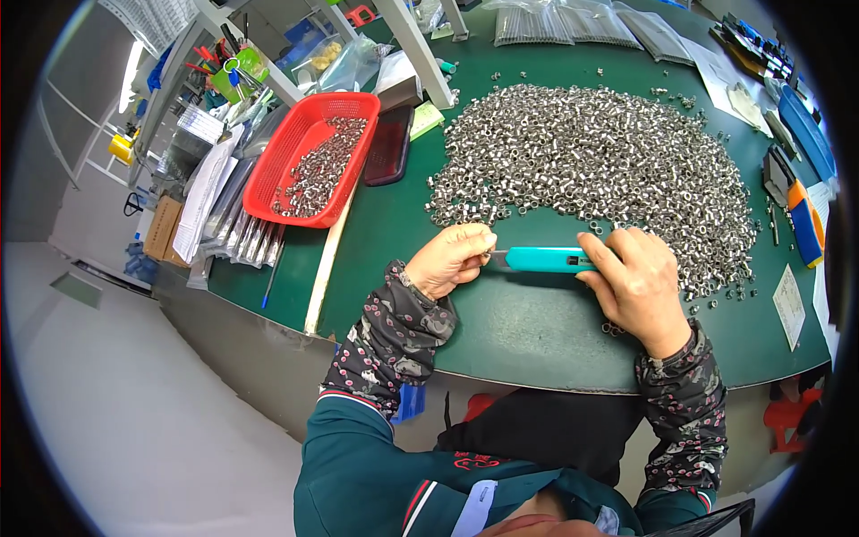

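The tool (542, 259) is turquoise with a small black patch. The rings (582, 152) gleam silver; the tabletop (528, 333) is dark green, the basket (286, 148) red. The sleeves (380, 340) are black, patterned in pinkish red and pale grey. The shirt (353, 465) is dark green, its stripes red and white.

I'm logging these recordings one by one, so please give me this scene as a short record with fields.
Right hand: grips a teal-handled utility knife, its blade end toward the left
Left hand: fingers pinched together at the blade end; any piece held is too small to tell
Surface: green table
Beyond the hands: broad pile of small metal rings
Left side: red perforated basket holding small metal parts; dark smartphone beside it
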The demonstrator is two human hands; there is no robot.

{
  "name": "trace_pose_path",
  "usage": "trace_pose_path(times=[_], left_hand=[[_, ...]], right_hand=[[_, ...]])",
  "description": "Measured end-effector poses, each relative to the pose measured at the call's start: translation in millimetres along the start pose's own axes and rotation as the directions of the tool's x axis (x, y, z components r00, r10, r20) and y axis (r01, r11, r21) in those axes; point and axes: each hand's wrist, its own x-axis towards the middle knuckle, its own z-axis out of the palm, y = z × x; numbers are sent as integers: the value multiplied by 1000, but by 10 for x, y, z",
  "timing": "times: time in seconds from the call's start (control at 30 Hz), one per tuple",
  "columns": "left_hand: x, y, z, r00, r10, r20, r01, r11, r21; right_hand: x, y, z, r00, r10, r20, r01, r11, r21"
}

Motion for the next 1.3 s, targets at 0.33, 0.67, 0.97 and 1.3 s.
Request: trace_pose_path(times=[0.33,0.67,0.97,1.3], left_hand=[[21,29,58,998,-59,28,55,990,128],[18,66,85,987,-121,105,88,956,279],[35,48,85,991,-113,67,86,945,316],[20,-55,85,967,227,-116,-236,968,-80]], right_hand=[[52,40,-81,995,-100,-8,98,989,-108],[66,56,-130,970,-229,-84,201,946,-256],[75,43,-142,960,-269,-77,232,920,-316],[-7,60,-28,982,186,-28,-180,973,143]])
